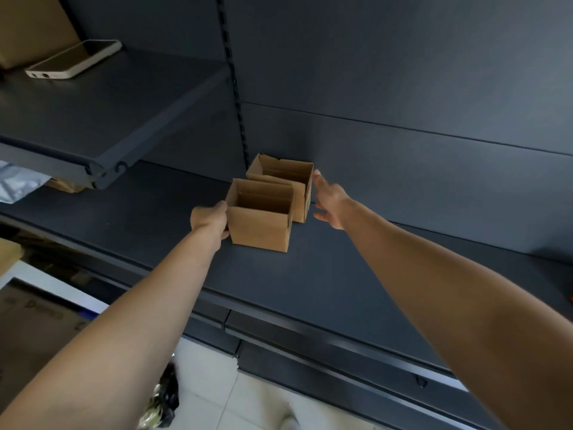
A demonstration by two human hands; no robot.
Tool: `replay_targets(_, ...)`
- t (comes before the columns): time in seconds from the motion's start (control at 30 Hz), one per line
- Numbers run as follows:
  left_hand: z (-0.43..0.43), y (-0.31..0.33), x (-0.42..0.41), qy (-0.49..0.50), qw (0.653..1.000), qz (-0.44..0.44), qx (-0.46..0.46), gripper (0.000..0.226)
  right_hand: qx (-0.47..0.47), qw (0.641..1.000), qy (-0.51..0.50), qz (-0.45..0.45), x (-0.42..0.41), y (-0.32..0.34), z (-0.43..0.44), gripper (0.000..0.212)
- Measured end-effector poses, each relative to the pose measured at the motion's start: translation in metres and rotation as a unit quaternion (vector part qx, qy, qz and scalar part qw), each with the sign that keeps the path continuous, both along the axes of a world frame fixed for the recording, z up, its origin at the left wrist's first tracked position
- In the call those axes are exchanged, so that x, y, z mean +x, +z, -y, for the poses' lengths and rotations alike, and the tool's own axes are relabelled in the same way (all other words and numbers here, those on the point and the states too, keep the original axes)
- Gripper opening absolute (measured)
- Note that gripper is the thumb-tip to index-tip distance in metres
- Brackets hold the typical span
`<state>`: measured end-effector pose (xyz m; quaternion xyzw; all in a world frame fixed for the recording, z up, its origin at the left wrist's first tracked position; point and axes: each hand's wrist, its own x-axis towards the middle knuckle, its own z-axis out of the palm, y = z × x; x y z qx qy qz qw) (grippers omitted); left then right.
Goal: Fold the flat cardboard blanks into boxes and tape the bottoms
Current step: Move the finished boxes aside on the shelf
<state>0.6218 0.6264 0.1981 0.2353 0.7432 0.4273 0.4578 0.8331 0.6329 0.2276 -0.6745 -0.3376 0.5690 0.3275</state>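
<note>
Two small folded cardboard boxes stand open-topped on a dark grey shelf (pixel 310 280). The near box (pixel 260 231) sits in front of the far box (pixel 283 173), touching it. My left hand (pixel 210 220) is against the near box's left side, fingers curled round its left edge. My right hand (pixel 330 200) reaches along the right side of the far box with fingers straight; its fingertips are at the box's upper right corner. The boxes' bottoms are hidden.
A higher shelf (pixel 93 119) juts out at the left, carrying a white phone (pixel 73 58) and a brown carton (pixel 31 26). Grey back panels close off the rear. Cardboard sheets (pixel 34 318) lie low at the left; tiled floor shows below.
</note>
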Motion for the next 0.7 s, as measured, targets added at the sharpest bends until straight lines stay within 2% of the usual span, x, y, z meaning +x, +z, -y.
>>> replay_targets(0.13, 0.002, -0.004, 0.003, -0.001, 0.996, 0.083, -0.006, 0.048, -0.002, 1.000, -0.003, -0.028, -0.011, -0.006, -0.011, 0.068)
replay_targets(0.23, -0.004, -0.004, 0.000, 0.013, 0.996, 0.085, 0.014, 0.043, -0.001, 0.999, 0.010, -0.036, -0.022, -0.009, -0.021, 0.061)
replay_targets(0.33, -0.008, -0.003, -0.004, 0.026, 0.995, 0.089, 0.028, 0.034, 0.003, 0.998, 0.034, -0.054, -0.035, -0.012, -0.029, 0.071)
replay_targets(0.4, -0.010, -0.004, -0.006, 0.037, 0.994, 0.093, 0.035, 0.032, 0.010, 0.997, 0.044, -0.062, -0.040, -0.013, -0.033, 0.069)
replay_targets(0.53, -0.008, -0.007, -0.004, 0.029, 0.995, 0.098, 0.005, 0.038, 0.008, 0.997, 0.043, -0.061, -0.040, -0.017, -0.036, 0.068)
replay_targets(0.6, -0.003, -0.005, 0.002, 0.005, 0.994, 0.112, -0.017, 0.048, -0.006, 0.997, 0.043, -0.056, -0.036, -0.019, -0.033, 0.068)
replay_targets(0.7, -0.001, -0.001, 0.007, 0.008, 0.991, 0.136, 0.002, 0.052, -0.014, 0.994, 0.052, -0.091, -0.035, -0.018, -0.030, 0.074)
